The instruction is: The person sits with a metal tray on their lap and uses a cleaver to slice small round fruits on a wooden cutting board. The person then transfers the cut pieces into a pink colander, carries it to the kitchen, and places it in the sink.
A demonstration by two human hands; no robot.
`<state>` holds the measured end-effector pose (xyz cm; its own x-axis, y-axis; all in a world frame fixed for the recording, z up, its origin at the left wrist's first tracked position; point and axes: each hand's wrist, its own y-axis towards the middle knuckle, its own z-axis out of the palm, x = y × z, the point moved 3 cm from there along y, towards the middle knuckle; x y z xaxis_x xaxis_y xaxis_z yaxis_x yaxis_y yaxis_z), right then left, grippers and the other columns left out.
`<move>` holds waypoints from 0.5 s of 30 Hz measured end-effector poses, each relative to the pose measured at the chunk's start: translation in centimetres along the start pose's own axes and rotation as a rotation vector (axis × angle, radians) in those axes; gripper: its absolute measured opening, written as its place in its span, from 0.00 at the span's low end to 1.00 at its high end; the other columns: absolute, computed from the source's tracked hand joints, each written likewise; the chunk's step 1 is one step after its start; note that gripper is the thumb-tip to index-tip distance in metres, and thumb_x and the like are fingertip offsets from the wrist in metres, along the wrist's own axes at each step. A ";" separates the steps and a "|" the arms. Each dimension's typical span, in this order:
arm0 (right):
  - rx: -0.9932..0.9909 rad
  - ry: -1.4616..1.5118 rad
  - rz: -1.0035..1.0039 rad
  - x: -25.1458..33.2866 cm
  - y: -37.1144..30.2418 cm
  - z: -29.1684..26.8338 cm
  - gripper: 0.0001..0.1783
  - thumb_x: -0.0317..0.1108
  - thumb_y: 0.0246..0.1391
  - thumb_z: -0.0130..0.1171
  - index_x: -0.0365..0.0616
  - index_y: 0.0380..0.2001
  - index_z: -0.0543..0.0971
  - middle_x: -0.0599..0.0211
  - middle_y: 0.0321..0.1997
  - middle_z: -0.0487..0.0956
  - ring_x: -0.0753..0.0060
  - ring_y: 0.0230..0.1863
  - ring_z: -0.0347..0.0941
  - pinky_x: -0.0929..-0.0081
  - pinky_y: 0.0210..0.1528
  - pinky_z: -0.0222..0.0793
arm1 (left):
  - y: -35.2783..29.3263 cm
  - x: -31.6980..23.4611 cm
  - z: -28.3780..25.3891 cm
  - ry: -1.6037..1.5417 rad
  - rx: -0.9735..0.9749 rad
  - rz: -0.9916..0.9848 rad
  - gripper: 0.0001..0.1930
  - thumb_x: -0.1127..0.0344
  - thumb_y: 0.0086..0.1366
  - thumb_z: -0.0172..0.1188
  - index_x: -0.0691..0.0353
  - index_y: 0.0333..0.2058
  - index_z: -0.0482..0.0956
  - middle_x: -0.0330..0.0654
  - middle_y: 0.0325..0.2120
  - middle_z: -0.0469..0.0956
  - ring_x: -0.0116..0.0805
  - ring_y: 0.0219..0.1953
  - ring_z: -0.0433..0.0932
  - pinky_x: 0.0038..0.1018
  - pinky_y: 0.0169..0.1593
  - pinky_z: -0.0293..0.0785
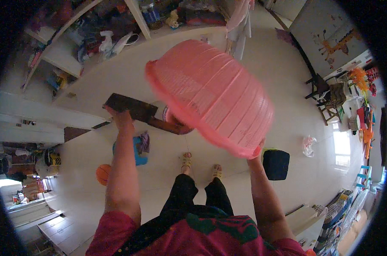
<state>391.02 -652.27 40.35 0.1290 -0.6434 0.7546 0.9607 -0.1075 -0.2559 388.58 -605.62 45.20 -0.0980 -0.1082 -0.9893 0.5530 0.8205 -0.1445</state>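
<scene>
"So, where is the pink basket (219, 94)?"

"Raised above the floor (168, 187), tipped with its mouth toward the lower left. The right hand (256, 159) grips the rim at its near end; the basket hides most of the fingers."

"And the left hand (122, 117)?"

"Closed on the outer end of a dark brown piece (131, 106), flat and hard-edged, with a curved part running toward the basket. What it belongs to cannot be told."

"How would the basket handle?"

"Probably light, a little springy and smooth. The thick rolled rim looks the best hold, with 2 hands on opposite sides if it twists; the thin wall would likely flex."

"Textures?"

"Thin, translucent plastic, round-bellied, with long ribs and rows of fine perforations. Farther off, a black box-like thing (276, 164) and a pebbled orange ball (102, 174), the ball toward the glossy floor's left edge. Beyond, 1 dark chair (336, 94) stands by its right edge, and pale, flat-boarded shelves (183, 30) line the far edge."
</scene>
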 end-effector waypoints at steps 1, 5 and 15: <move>0.003 0.071 0.048 -0.5 0.6 0.6 0.23 0.43 0.61 0.44 0.40 0.54 0.68 0.66 0.50 0.73 0.69 0.48 0.71 0.69 0.49 0.68 | 1.3 -1.3 0.7 -0.004 0.024 -0.014 0.47 0.77 0.60 0.52 0.37 0.65 0.27 0.44 0.60 0.55 0.44 0.57 0.62 0.44 0.56 0.65; 0.008 0.076 0.043 -1.3 1.5 3.0 0.24 0.46 0.61 0.43 0.42 0.54 0.68 0.66 0.51 0.73 0.69 0.48 0.71 0.70 0.50 0.68 | 2.6 -6.4 2.6 -0.047 0.119 0.146 0.49 0.72 0.59 0.56 0.37 0.64 0.25 0.43 0.58 0.57 0.42 0.55 0.64 0.39 0.57 0.64; 0.069 -0.059 0.000 -4.9 4.1 6.6 0.23 0.46 0.60 0.46 0.44 0.53 0.69 0.68 0.51 0.73 0.70 0.50 0.69 0.70 0.51 0.66 | 10.5 -7.6 5.2 0.241 0.109 0.523 0.58 0.66 0.50 0.65 0.51 0.64 0.23 0.48 0.58 0.57 0.45 0.57 0.63 0.34 0.61 0.58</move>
<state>395.91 -644.59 39.57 0.1408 -0.5975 0.7894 0.9751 -0.0542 -0.2149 399.46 -599.05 51.09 0.0324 0.4371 -0.8988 0.6591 0.6667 0.3480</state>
